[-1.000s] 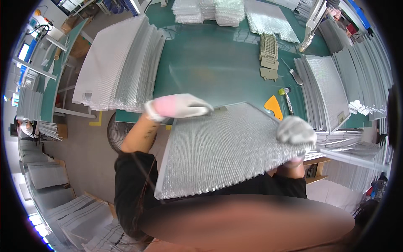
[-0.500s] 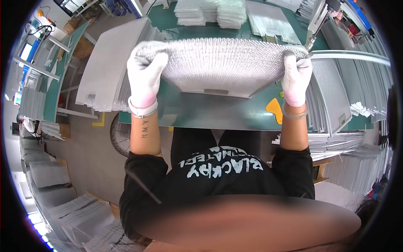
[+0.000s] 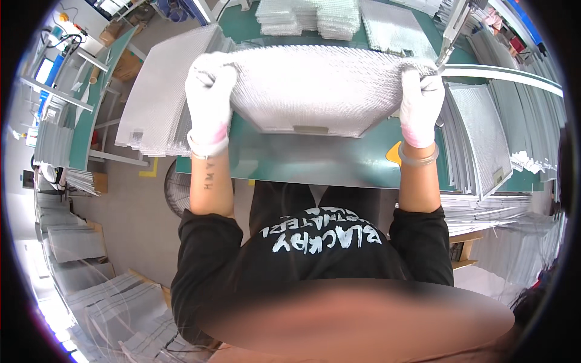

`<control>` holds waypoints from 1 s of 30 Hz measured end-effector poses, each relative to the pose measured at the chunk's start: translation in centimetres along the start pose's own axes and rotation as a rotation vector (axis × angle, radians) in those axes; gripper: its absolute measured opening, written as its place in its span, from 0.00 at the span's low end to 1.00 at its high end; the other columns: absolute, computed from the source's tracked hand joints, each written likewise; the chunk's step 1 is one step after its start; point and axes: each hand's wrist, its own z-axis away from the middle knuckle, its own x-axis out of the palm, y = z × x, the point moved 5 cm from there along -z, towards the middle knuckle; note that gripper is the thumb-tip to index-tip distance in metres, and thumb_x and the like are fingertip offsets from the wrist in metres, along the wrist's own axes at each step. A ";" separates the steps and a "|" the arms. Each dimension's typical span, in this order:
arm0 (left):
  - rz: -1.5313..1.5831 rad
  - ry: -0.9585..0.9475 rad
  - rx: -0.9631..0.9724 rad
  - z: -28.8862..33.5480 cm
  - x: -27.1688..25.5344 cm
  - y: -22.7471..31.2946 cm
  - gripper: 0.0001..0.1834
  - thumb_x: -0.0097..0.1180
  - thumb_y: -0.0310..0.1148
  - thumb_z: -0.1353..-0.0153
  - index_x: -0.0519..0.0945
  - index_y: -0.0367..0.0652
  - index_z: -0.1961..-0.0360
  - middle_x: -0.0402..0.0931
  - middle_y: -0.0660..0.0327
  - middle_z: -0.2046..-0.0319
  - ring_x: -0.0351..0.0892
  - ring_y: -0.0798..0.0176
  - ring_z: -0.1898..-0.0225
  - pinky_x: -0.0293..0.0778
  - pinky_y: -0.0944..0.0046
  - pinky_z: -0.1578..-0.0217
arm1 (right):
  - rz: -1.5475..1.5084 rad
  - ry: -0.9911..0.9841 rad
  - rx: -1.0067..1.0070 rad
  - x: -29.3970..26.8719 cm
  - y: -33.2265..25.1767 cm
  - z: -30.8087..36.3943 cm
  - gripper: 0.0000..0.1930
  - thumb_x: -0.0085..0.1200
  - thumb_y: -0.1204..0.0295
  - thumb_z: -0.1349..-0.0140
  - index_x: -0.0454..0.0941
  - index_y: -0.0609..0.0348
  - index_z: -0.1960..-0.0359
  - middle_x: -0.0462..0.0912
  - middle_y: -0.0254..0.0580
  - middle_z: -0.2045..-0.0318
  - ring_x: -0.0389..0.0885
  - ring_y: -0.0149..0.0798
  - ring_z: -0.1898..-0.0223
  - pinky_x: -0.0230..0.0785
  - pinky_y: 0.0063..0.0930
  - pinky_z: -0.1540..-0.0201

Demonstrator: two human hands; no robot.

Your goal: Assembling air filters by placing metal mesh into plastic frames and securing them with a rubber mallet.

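Observation:
A silvery mesh panel (image 3: 315, 91) is held up between my two white-gloved hands, tilted over the green tabletop (image 3: 272, 158). My left hand (image 3: 210, 91) is closed round its left upper corner. At the opposite upper corner my right hand (image 3: 420, 100) pinches the panel, thumb toward me. A small grey-brown rectangle shows near the panel's lower edge. Part of an orange-yellow flat tool (image 3: 394, 153) lies on the table beside my right wrist, partly hidden by it.
Stacked mesh panels (image 3: 166, 91) stand at the left, with more leaning panels (image 3: 481, 133) at the right. Bubble-textured bundles (image 3: 308, 17) and a flat panel (image 3: 396, 27) lie at the back. A metal arm (image 3: 454, 36) rises back right; a floor fan (image 3: 180, 190) sits below left.
The panel has risen slightly and its surface turned brighter toward me. My right hand has shifted a little left and now covers more of the orange-yellow tool.

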 end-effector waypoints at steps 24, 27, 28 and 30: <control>-0.762 -1.276 -0.034 13.1 0.4 -9.7 0.25 0.58 0.36 0.44 0.73 0.44 0.43 0.73 0.50 0.48 0.71 0.44 0.46 0.68 0.50 0.44 | -0.220 -0.245 -0.326 -6.7 -2.5 13.2 0.10 0.54 0.66 0.35 0.72 0.60 0.64 0.80 0.47 0.74 0.79 0.41 0.74 0.72 0.35 0.71; -0.992 -1.202 -0.086 13.2 -0.4 -10.3 0.21 0.57 0.32 0.44 0.75 0.43 0.47 0.76 0.51 0.55 0.74 0.47 0.52 0.70 0.52 0.50 | -0.207 -0.219 -0.298 -6.6 -2.7 12.6 0.11 0.56 0.64 0.36 0.74 0.59 0.64 0.82 0.47 0.74 0.81 0.42 0.74 0.74 0.37 0.70; -1.105 -1.160 -0.093 12.9 -0.6 -10.4 0.20 0.56 0.30 0.45 0.76 0.42 0.49 0.76 0.52 0.58 0.74 0.47 0.55 0.70 0.53 0.52 | -0.192 -0.199 -0.290 -6.5 -2.7 12.2 0.12 0.57 0.62 0.36 0.75 0.59 0.63 0.82 0.48 0.74 0.81 0.42 0.73 0.74 0.37 0.70; -1.106 -1.177 -0.194 12.5 -1.1 -10.0 0.20 0.56 0.29 0.45 0.77 0.42 0.48 0.77 0.52 0.58 0.75 0.49 0.54 0.71 0.54 0.52 | -0.168 -0.143 -0.192 -6.2 -2.9 10.9 0.16 0.58 0.58 0.36 0.76 0.60 0.67 0.81 0.46 0.77 0.81 0.40 0.73 0.75 0.34 0.69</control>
